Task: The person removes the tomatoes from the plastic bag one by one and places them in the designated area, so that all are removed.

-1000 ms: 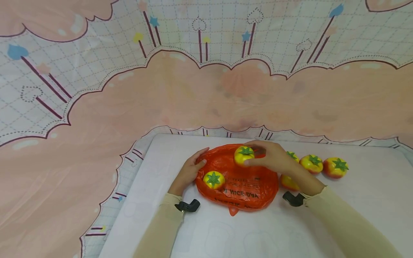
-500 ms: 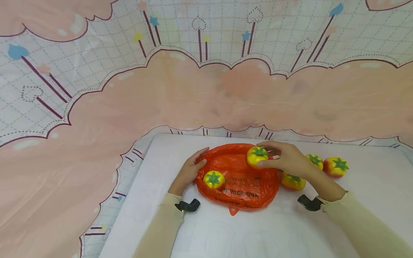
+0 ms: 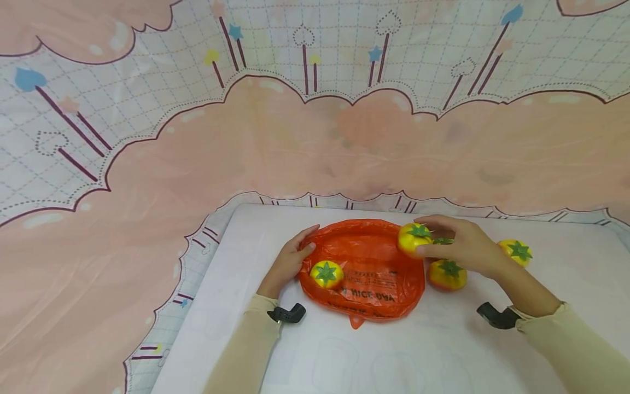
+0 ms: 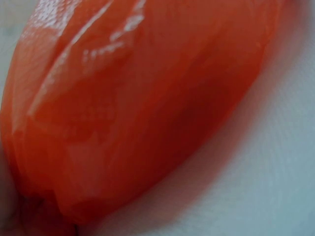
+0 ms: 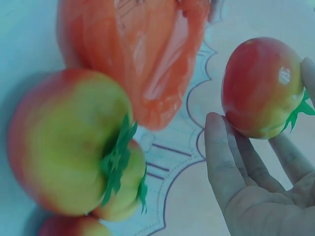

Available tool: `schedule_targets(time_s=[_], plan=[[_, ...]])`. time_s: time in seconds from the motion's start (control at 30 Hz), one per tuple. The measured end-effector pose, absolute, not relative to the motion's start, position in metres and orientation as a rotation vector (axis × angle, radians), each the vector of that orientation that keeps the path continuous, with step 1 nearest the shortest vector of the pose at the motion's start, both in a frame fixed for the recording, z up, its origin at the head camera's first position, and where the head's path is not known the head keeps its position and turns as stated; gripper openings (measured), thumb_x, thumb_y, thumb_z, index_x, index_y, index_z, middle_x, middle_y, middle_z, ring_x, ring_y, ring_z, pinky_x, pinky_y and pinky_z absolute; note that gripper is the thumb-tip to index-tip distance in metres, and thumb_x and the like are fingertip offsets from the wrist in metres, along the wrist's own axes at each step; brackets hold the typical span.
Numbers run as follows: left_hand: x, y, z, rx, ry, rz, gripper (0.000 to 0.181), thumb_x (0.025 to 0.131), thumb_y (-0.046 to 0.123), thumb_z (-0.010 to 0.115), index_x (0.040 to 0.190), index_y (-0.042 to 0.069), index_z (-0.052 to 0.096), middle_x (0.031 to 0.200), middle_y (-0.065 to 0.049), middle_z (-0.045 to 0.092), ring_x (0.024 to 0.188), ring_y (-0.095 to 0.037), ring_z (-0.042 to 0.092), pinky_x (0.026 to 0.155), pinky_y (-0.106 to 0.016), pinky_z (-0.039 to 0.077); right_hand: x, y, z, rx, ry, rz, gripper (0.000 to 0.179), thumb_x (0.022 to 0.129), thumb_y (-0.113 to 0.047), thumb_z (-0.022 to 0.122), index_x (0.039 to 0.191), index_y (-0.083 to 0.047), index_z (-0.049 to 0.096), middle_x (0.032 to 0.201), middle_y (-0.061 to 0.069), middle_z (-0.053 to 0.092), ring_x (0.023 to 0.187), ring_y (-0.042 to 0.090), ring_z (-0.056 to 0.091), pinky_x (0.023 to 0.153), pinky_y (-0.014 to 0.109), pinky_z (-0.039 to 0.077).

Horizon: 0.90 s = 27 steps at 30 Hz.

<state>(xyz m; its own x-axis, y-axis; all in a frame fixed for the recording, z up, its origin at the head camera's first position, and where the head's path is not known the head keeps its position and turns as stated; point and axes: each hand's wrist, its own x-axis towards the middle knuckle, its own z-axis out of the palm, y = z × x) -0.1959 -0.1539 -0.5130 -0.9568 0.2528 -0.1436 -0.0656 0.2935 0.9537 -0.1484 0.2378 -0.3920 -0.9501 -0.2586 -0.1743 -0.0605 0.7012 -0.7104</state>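
Right hand (image 3: 465,244) has the held fruit (image 3: 411,239) between thumb and fingers, at the right rim of the bag (image 3: 366,249) in head view; height unclear. Left hand (image 3: 289,261) grips its left rim. Bag sits open on the table (image 3: 315,350), one fruit (image 3: 326,275) inside, left side. Risks, I'd guess: glossy skin slips from a light hold; unheld right rim folds if snagged; loose fruits (image 3: 447,278) just right get knocked.
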Motion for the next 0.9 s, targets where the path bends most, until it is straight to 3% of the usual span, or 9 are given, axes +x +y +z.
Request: schedule_targets(time_s=[0.23,0.37,0.9], plan=[[-0.197,-0.154,-0.515,0.155,2.291,1.704,0.048,0.106,0.026,0.055,0.151,0.040,0.048,0.159,0.012,0.044,0.150,-0.023,0.038,0.119,-0.051,0.038,-0.138,0.256,-0.390,-0.200,2.626,-1.133,0.073,0.086,-0.055,0.077,0.148,-0.027,0.052,0.149,0.014,0.054,0.134,0.041,0.051,0.085,0.049,0.062],[-0.197,-0.155,-0.515,0.152,2.286,1.705,0.048,0.106,0.026,0.056,0.150,0.041,0.048,0.158,0.013,0.044,0.150,-0.022,0.038,0.119,-0.051,0.039,-0.134,0.266,-0.394,-0.215,2.642,-1.137,0.069,0.088,-0.051,0.076,0.147,-0.024,0.053,0.147,0.014,0.056,0.130,0.040,0.055,0.088,0.048,0.062],[-0.197,-0.155,-0.515,0.165,2.298,1.704,0.048,0.106,0.024,0.055,0.150,0.041,0.049,0.159,0.011,0.044,0.151,-0.024,0.038,0.120,-0.051,0.038,-0.121,0.307,-0.402,-0.145,2.719,-1.052,0.070,0.092,-0.052,0.071,0.151,-0.023,0.049,0.151,0.017,0.051,0.133,0.047,0.048,0.097,0.068,0.051]])
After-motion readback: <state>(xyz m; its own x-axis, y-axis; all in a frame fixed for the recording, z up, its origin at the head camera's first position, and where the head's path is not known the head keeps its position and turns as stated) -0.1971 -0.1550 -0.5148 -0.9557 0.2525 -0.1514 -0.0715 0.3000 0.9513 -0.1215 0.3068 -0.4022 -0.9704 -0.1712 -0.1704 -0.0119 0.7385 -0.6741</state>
